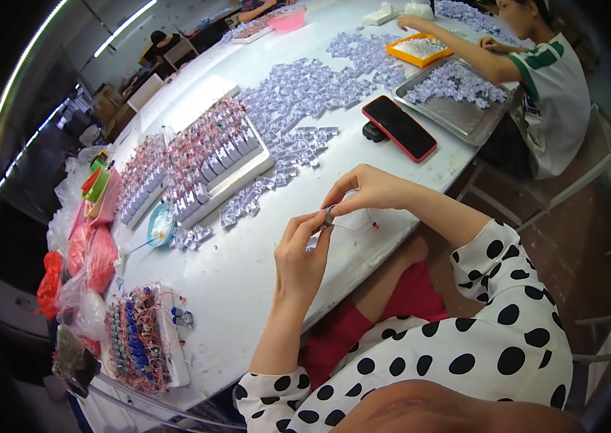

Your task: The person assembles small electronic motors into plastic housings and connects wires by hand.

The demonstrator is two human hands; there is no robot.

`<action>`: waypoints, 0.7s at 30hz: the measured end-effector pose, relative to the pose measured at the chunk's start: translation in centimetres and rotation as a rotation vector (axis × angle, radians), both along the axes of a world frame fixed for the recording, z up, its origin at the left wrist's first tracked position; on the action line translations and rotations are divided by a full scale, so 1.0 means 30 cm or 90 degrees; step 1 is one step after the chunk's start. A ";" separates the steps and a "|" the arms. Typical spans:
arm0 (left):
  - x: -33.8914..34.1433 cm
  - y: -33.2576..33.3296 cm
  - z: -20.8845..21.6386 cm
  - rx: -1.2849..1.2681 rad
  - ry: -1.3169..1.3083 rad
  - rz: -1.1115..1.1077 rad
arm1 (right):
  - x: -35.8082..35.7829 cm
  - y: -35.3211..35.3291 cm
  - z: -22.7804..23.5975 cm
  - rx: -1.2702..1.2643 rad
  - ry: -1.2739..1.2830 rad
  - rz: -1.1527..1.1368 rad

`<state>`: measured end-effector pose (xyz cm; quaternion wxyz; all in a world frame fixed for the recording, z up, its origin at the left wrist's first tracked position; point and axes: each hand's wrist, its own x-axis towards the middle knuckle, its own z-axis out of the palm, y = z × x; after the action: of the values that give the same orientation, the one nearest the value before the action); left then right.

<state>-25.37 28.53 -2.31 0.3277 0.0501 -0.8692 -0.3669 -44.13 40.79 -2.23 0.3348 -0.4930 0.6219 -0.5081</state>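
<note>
Both my hands meet over the table's near edge around a small grey part (329,216) that looks like a mini motor, with some blue at its upper end. My left hand (299,254) pinches it from the left between thumb and fingertips. From the other side, my right hand (369,190) closes its thumb and forefinger on its top. A thin red wire (349,229) trails from the part to a small dark connector (375,226) at the right. My fingertips cover most of the part, so its details are hidden.
A red-edged phone (401,128) leans on a black stand. Loose pale plastic pieces (298,90) spread across the table. White foam trays (237,180) hold wired pieces; another (176,353) bears grey and blue motors. A co-worker (554,101) sits beside a metal tray (457,128). A blue bowl (163,225) stands left.
</note>
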 end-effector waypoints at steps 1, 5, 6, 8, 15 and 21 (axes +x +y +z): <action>-0.009 -0.006 -0.006 -0.005 0.012 -0.006 | -0.008 -0.004 -0.011 0.008 -0.008 0.004; -0.026 -0.004 0.019 -0.033 0.041 -0.010 | -0.015 0.013 0.027 -0.005 0.067 -0.007; -0.032 -0.002 0.016 -0.021 0.049 -0.014 | -0.009 0.017 0.037 -0.004 0.079 -0.023; -0.032 -0.004 0.014 -0.006 0.041 -0.009 | 0.013 0.018 0.057 -0.014 0.130 -0.041; -0.023 -0.018 0.001 0.133 -0.006 -0.010 | 0.052 0.045 0.079 0.001 0.200 -0.102; -0.021 -0.014 0.007 0.193 -0.001 -0.025 | 0.047 0.070 0.057 -0.252 0.546 -0.145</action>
<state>-26.02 28.12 -2.10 0.3086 0.0820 -0.8049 -0.5001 -42.74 42.89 -0.51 -0.1095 -0.6408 0.6454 -0.4012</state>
